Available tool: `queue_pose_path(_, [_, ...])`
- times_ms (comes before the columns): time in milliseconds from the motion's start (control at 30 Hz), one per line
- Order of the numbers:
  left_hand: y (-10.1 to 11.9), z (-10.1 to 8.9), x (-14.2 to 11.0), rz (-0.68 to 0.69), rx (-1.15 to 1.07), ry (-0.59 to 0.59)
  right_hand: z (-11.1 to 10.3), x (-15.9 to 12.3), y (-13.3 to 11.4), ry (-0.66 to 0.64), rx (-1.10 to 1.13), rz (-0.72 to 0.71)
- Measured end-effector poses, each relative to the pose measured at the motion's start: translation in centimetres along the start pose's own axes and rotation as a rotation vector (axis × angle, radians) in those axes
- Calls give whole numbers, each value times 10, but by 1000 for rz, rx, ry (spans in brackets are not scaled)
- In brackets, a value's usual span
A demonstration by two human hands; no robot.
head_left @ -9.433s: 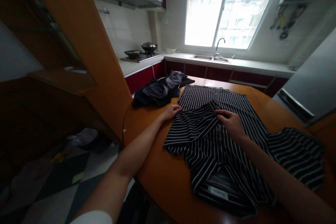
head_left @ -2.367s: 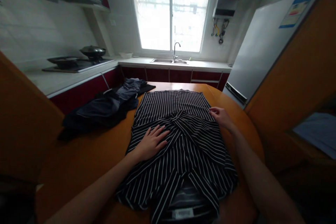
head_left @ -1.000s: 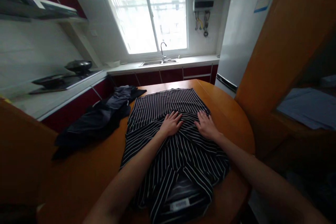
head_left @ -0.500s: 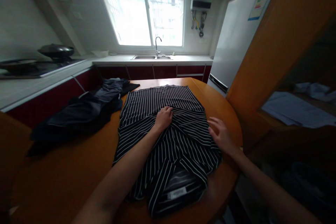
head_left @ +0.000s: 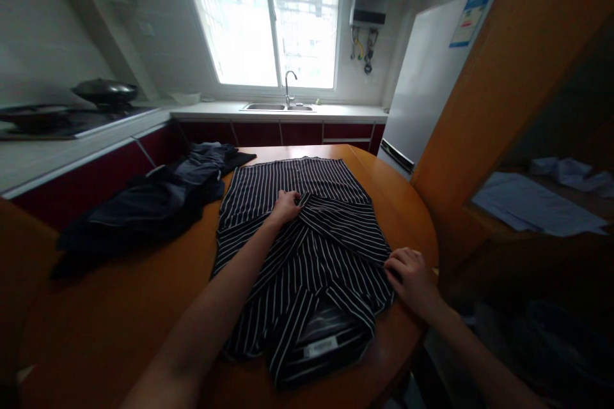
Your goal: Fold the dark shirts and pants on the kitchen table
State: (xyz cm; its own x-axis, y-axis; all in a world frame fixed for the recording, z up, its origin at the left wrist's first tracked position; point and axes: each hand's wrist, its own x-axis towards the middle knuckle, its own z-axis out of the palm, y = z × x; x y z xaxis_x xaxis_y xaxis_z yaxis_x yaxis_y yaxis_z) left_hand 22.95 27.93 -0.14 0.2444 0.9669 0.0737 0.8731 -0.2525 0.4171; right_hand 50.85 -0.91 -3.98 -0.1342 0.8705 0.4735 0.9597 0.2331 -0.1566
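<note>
A black-and-white striped shirt (head_left: 326, 255) lies spread on the wooden table (head_left: 403, 204), its collar toward me and its hem toward the window. Both sleeves are folded in across the front, their cuffs meeting near the middle. My left hand (head_left: 286, 206) pinches the end of the right-hand sleeve at the shirt's middle. At the shirt's right edge, my right hand (head_left: 407, 270) has its fingers curled and pinched on the folded side of the sleeve near the shoulder. A white label (head_left: 321, 347) shows inside the collar.
Dark clothes (head_left: 158, 198) lie in a heap at the table's left. Beyond stand a stove with a lidded wok (head_left: 105, 91) and a counter with a sink (head_left: 275, 107). A fridge (head_left: 426, 77) and a wooden shelf with papers (head_left: 532, 201) are on the right.
Both sleeves were folded inward over the shirt. After lying flat on the cloth, my left hand has closed on the sleeve end, while my right hand moved down the right edge and closed there.
</note>
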Motion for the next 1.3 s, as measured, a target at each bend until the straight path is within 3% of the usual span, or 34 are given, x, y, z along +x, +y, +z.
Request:
queue_pose_path(133, [-4, -4, 3, 88, -34, -17, -5, -9, 2, 17, 1, 8])
queue_pose_path(267, [1, 0, -1, 158, 115, -58, -17, -7, 0, -45, 42, 26])
queue_pose_path(400, [17, 19, -9, 390, 184, 76, -15, 35, -5, -21, 182, 88])
queue_pose_path(500, [24, 36, -16, 491, 215, 4, 10, 85, -5, -50, 218, 81])
queue_pose_path(600, [20, 46, -20, 476, 254, -76, 44, 123, 5, -233, 111, 107])
queue_pose_path(733, [13, 47, -20, 442, 239, -92, 74, 135, 33, -378, 7, 263])
queue_pose_path(900, [11, 48, -17, 416, 198, -91, 81, 125, 66, -313, -6, 424])
queue_pose_path(1067, [10, 50, -18, 404, 219, -75, 72, 129, 71, -190, 80, 550])
queue_pose_path(1167, [11, 49, -18, 409, 237, -80, 61, 124, 56, -93, 108, 411])
queue_pose_path(1300, [12, 48, -17, 398, 237, -85, 47, 93, 30, -276, 116, 32])
